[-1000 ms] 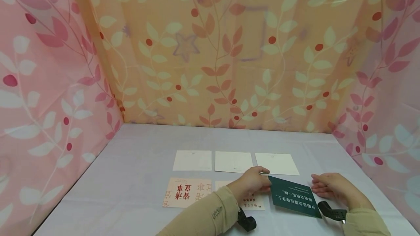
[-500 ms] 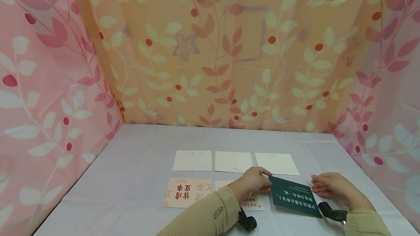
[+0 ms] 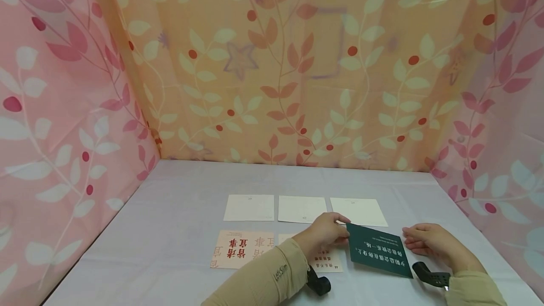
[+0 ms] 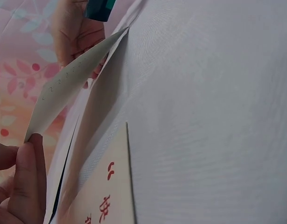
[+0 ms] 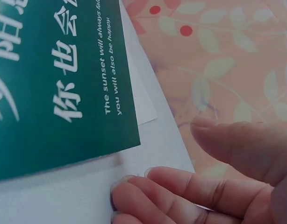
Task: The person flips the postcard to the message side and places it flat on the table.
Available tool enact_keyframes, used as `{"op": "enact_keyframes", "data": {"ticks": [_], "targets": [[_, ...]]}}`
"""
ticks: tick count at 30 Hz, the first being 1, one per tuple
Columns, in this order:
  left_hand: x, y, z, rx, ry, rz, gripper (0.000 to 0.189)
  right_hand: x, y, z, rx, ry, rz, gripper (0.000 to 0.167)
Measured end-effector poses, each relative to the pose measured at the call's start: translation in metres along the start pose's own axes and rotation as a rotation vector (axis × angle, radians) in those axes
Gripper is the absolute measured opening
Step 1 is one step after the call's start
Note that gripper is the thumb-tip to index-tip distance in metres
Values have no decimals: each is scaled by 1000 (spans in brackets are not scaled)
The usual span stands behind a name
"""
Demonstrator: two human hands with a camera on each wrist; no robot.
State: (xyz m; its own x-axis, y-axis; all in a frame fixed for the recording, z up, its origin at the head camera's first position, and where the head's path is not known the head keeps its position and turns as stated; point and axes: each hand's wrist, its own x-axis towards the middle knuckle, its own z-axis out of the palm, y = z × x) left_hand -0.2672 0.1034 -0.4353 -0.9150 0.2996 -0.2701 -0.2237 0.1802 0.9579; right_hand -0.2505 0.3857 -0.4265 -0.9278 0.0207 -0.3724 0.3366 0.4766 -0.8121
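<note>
A dark green postcard (image 3: 380,250) with white Chinese characters is tilted above the white table. My left hand (image 3: 322,234) pinches its far left corner between thumb and fingers. In the left wrist view the postcard's pale back (image 4: 64,88) shows, its near edge raised off the cloth. My right hand (image 3: 433,244) hovers just beyond the right edge, fingers loosely bent; in the right wrist view a gap separates its fingertips from the postcard. Under my left forearm lies a cream card (image 3: 327,262) with red characters, partly hidden.
Three white cards, the left (image 3: 249,208), middle (image 3: 301,209) and right (image 3: 359,211), form a row behind. A pale pink card (image 3: 242,249) with red characters lies at front left. Floral curtains (image 3: 272,70) enclose the table (image 3: 178,211) at back and sides.
My left hand has risen slightly, lifting the green postcard a little up and to the left. The right hand has hardly moved, so the gap beside it has grown.
</note>
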Motion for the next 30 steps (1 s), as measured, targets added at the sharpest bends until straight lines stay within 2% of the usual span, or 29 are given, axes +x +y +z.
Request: {"op": "enact_keyframes", "data": {"ticks": [6, 13, 20, 30], "targets": [[3, 0, -2, 2, -3, 25, 22, -1, -1, 1, -40, -35, -28, 44], [4, 3, -2, -11, 21, 23, 21, -2, -6, 4, -60, -78, -60, 42], [5, 3, -2, -16, 40, 27, 22, -1, -4, 3, -56, -129, -95, 34], [6, 3, -3, -14, 46, 36, 22, -1, -3, 3, -47, -144, -108, 17]]}}
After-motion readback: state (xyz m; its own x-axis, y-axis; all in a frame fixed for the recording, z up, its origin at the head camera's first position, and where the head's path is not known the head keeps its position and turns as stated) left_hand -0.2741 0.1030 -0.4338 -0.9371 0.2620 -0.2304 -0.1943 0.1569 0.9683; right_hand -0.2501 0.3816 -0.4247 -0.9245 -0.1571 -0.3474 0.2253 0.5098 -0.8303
